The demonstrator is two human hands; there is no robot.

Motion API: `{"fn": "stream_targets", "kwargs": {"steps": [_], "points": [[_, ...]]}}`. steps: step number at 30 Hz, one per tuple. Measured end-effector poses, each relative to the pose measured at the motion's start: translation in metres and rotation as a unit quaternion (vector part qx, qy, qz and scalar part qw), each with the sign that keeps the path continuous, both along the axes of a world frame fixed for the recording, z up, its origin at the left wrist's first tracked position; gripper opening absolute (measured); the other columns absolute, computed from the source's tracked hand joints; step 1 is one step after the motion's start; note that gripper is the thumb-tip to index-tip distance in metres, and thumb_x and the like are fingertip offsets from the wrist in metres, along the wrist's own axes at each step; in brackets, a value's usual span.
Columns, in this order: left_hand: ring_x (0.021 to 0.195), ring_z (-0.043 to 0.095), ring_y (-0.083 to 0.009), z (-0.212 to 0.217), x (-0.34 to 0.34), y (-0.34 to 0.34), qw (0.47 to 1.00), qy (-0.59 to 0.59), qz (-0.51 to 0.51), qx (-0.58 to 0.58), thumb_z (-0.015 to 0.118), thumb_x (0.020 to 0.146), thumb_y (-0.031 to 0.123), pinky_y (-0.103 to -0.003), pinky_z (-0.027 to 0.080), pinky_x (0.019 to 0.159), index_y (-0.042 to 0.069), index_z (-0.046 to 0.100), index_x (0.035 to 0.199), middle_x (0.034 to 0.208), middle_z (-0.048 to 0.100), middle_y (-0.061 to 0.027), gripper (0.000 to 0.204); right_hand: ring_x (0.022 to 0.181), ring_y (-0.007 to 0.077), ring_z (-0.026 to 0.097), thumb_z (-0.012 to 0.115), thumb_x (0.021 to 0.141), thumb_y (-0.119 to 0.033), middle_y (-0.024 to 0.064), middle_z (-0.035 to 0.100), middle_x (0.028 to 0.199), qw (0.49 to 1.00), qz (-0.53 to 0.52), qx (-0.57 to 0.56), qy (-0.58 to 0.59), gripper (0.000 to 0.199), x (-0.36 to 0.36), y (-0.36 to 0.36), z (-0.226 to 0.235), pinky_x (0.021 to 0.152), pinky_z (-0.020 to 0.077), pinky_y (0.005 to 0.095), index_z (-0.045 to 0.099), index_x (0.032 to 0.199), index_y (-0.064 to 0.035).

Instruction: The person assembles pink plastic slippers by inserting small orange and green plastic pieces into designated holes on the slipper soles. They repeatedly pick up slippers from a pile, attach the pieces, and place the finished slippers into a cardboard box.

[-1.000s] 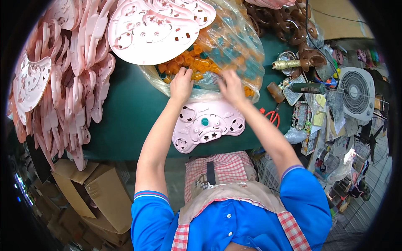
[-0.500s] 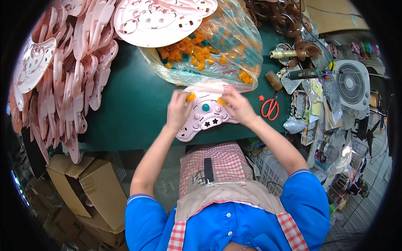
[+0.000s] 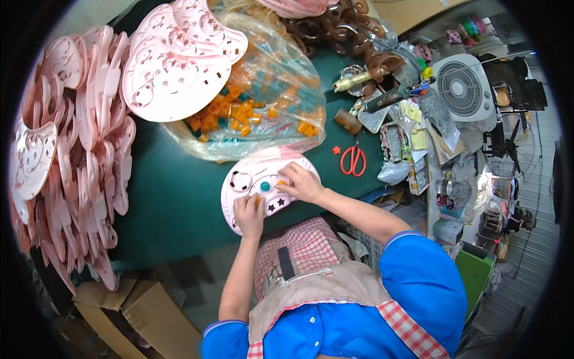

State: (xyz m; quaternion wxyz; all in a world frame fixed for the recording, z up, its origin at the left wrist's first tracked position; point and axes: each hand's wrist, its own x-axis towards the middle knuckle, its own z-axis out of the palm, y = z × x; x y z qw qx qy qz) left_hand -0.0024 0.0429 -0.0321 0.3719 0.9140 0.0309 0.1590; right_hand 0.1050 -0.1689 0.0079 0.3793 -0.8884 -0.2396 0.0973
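Note:
A pale pink molded plastic panel [image 3: 251,169] lies at the front of the green table, with round openings and star-shaped cutouts. A teal round button [image 3: 265,186] sits in its middle. My left hand [image 3: 248,216] is over the panel's near left part, its fingers pinched on an orange plastic button [image 3: 258,201]. Just right of the teal button, my right hand [image 3: 304,183] pinches another orange button [image 3: 280,182] at the panel's surface. Fingers hide part of both orange buttons, so I cannot tell how they are seated.
Beyond the panel lies a clear plastic bag [image 3: 224,149] of orange and teal buttons, with more pink panels [image 3: 173,84] on its left part. A tall pile of pink panels [image 3: 95,155] fills the left. Red scissors [image 3: 353,161], a brown cylinder [image 3: 348,121] and a fan [image 3: 463,88] are at right.
The view has shifted and tilted. Both hands have come from the panel's far part to beside and below the teal button, the orange buttons still in their fingers.

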Motion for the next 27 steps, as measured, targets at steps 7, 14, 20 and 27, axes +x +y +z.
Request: {"fn": "stream_targets", "kwargs": {"steps": [7, 14, 20, 27], "points": [[0.107, 0.059, -0.0344, 0.03, 0.021, -0.025, 1.0, 0.016, 0.024, 0.008, 0.093, 0.073, 0.018, -0.046, 0.044, 0.095, 0.002, 0.071, 0.117, 0.114, 0.063, -0.014, 0.052, 0.129, 0.0444, 0.047, 0.084, 0.084, -0.037, 0.0235, 0.046, 0.138, 0.789, -0.564, -0.082, -0.231, 0.075, 0.278, -0.155, 0.032, 0.109, 0.0396, 0.0549, 0.048, 0.135, 0.0027], [0.102, 0.065, -0.0276, 0.015, 0.042, -0.011, 0.994, -0.01, -0.109, -0.012, 0.081, 0.08, 0.007, -0.043, 0.046, 0.093, 0.007, 0.075, 0.11, 0.108, 0.072, -0.006, 0.031, 0.097, 0.0371, 0.072, 0.086, 0.081, -0.025, 0.0161, 0.074, 0.104, 0.797, -0.598, 0.005, -0.089, 0.049, 0.304, -0.205, -0.004, 0.093, 0.0543, 0.0477, 0.066, 0.12, -0.0023], [0.137, 0.055, -0.031, 0.015, 0.026, 0.014, 0.972, 0.067, -0.221, 0.037, 0.068, 0.088, 0.005, -0.047, 0.038, 0.11, 0.013, 0.07, 0.135, 0.138, 0.069, -0.0049, 0.048, 0.093, 0.01, 0.063, 0.075, 0.099, -0.015, 0.0008, 0.07, 0.103, 0.896, -0.312, 0.307, 0.07, 0.024, 0.167, -0.06, 0.066, 0.085, 0.0531, 0.0285, 0.069, 0.118, -0.0018], [0.134, 0.054, -0.0301, 0.097, 0.001, -0.028, 0.85, 0.093, 0.114, -0.506, 0.082, 0.088, 0.01, -0.043, 0.048, 0.109, 0.0, 0.033, 0.155, 0.139, 0.054, -0.0181, 0.084, 0.096, 0.0318, 0.068, 0.083, 0.086, -0.02, 0.0124, 0.068, 0.104, 0.986, 0.1, 0.107, 0.075, 0.038, -0.046, 0.021, 0.074, 0.089, 0.0554, 0.0426, 0.07, 0.118, -0.0048]]}}
